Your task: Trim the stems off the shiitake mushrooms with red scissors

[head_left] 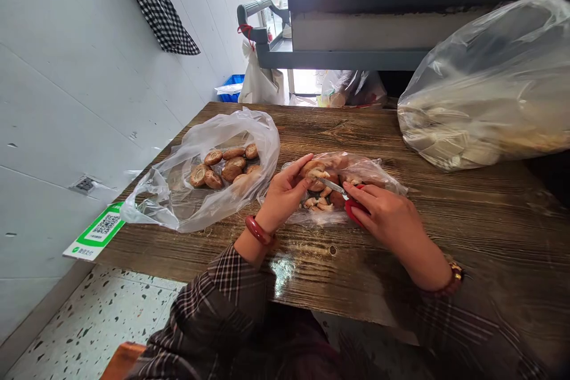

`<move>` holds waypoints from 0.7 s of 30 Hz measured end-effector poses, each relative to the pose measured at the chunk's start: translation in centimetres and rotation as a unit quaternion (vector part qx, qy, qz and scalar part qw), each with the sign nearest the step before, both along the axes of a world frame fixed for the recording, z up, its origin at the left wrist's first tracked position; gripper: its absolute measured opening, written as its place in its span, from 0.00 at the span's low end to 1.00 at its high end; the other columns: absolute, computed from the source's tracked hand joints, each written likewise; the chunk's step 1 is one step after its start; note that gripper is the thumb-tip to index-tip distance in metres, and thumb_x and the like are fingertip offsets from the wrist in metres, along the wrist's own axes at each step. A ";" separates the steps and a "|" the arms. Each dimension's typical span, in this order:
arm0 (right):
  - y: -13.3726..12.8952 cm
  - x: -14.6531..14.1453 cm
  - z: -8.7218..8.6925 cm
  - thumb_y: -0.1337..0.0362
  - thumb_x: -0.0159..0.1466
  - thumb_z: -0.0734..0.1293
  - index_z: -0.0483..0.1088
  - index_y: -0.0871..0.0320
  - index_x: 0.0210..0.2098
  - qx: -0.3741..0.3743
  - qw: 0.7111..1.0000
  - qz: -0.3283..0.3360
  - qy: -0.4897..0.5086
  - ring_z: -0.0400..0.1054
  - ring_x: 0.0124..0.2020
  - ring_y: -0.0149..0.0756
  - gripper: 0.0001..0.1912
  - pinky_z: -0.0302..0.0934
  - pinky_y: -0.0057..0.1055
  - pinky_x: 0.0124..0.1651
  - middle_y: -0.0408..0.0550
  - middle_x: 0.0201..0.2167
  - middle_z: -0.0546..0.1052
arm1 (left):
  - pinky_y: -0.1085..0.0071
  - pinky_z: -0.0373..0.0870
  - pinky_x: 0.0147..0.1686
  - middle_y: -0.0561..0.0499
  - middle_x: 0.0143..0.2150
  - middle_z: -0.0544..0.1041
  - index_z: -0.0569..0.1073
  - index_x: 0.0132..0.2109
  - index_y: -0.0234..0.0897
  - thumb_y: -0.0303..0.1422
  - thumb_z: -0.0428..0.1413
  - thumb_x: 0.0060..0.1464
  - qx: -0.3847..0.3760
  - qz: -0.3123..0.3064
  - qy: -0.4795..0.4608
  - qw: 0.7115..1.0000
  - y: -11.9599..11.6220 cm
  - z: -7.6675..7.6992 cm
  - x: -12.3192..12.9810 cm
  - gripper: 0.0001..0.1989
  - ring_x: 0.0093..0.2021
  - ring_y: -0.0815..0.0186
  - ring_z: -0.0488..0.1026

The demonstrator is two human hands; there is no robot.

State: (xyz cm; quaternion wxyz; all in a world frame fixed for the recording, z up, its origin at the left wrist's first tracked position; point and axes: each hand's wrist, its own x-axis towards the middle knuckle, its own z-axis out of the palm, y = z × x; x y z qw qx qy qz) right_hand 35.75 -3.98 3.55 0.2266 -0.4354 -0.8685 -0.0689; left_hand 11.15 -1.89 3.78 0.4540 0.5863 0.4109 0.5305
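Between the thumb and fingers of my left hand is a mushroom, brown-capped with a pale stem. My right hand grips red-handled scissors, their metal blades at the mushroom's stem. Under both hands lies a clear plastic bag with more mushrooms and several cut stems on it. To the left, an opened clear bag holds several whole brown mushrooms. My fingers partly hide the scissor handles.
The bags rest on a dark wooden table. A large filled plastic bag stands at the back right. At the left edge lies a green QR-code sign, near the white wall. A grey metal frame stands beyond the table.
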 end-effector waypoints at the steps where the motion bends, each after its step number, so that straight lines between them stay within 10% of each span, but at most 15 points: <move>1: 0.0 0.1 0.0 0.65 0.69 0.67 0.76 0.57 0.61 -0.001 1.000 0.001 0.000 0.79 0.38 0.43 0.21 0.68 0.35 0.35 0.53 0.45 0.84 | 0.57 0.71 0.63 0.43 0.63 0.79 0.75 0.65 0.40 0.35 0.63 0.60 0.000 -0.003 -0.002 1.000 0.0 0.0 0.0 0.26 0.60 0.54 0.76; 11: 0.3 0.1 0.1 0.68 0.70 0.65 0.75 0.54 0.61 -0.071 0.984 0.100 0.129 0.80 0.44 0.41 0.21 0.73 0.36 0.44 0.51 0.46 0.84 | 0.63 0.76 0.58 0.46 0.58 0.81 0.76 0.62 0.40 0.32 0.66 0.56 -0.097 0.006 -0.174 0.980 0.0 0.3 -0.1 0.27 0.55 0.60 0.79; 21: 0.7 0.8 0.2 0.64 0.71 0.67 0.75 0.55 0.61 -0.020 0.990 0.047 0.128 0.79 0.45 0.45 0.20 0.72 0.39 0.44 0.53 0.49 0.83 | 0.64 0.79 0.54 0.45 0.52 0.82 0.77 0.54 0.35 0.26 0.63 0.56 -0.147 0.003 -0.274 0.950 -0.1 1.6 -0.4 0.17 0.50 0.61 0.82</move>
